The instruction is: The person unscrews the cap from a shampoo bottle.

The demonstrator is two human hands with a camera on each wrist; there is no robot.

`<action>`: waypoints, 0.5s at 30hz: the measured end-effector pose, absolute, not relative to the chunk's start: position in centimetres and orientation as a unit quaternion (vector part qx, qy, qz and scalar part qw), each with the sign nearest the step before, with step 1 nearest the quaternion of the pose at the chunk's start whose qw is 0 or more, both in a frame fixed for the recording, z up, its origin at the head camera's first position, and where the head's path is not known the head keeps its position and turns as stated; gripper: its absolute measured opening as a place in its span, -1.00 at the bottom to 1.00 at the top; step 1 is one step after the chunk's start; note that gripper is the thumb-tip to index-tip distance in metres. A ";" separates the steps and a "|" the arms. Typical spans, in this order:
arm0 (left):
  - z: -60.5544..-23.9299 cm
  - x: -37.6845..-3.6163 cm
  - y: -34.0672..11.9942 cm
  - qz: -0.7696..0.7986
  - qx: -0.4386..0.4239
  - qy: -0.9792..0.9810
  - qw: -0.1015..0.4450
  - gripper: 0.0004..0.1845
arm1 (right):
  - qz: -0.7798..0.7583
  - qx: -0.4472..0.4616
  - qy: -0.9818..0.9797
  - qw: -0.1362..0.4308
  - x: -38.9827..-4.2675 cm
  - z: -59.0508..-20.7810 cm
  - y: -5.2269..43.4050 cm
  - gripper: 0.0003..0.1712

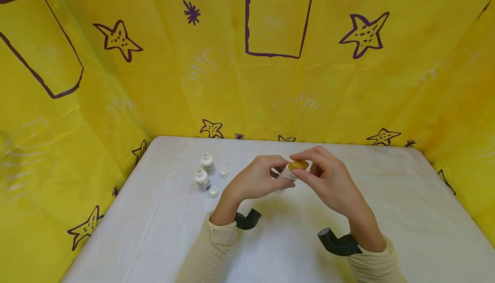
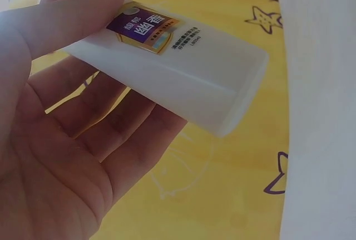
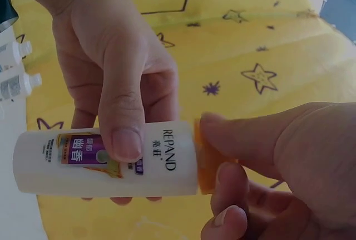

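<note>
two small bottles and loose caps left of hands, open table right

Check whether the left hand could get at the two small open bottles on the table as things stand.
Probably not at once: the left hand grips the white bottle while the right hand pinches its gold cap. The small bottles stand unobstructed nearby.

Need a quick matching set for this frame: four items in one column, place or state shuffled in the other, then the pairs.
Items:
1. white bottle
2. orange cap
3. two small bottles
4. small white caps

Descriptions:
A. pinched by right hand
B. standing uncapped on the table, at the left
C. gripped round the body by left hand
D. lying loose on the table beside the small bottles

Pairs: 1-C, 2-A, 3-B, 4-D
</note>
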State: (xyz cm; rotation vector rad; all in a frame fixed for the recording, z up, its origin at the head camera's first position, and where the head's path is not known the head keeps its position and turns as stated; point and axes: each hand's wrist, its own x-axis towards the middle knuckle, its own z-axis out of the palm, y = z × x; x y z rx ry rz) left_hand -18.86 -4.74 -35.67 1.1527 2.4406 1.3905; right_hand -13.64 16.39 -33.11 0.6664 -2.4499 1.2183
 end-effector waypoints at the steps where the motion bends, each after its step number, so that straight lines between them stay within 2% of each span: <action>1: -35.7 -18.9 -4.8 0.457 0.376 0.804 0.055 -0.87 | 0.428 0.241 -0.856 0.160 -13.6 -33.1 16.4 -0.64; 8: -35.8 -19.0 -4.8 0.458 0.368 0.807 0.064 -0.81 | 0.433 0.259 -0.855 0.121 -13.4 -32.8 16.6 -0.53; 12: -35.7 -19.0 -4.7 0.461 0.372 0.803 0.064 -0.79 | 0.414 0.208 -0.877 0.130 -13.2 -32.7 16.6 -0.47; 15: -35.8 -18.9 -4.6 0.466 0.370 0.801 0.068 -0.78 | 0.397 0.146 -0.897 0.129 -13.1 -32.5 16.5 -0.54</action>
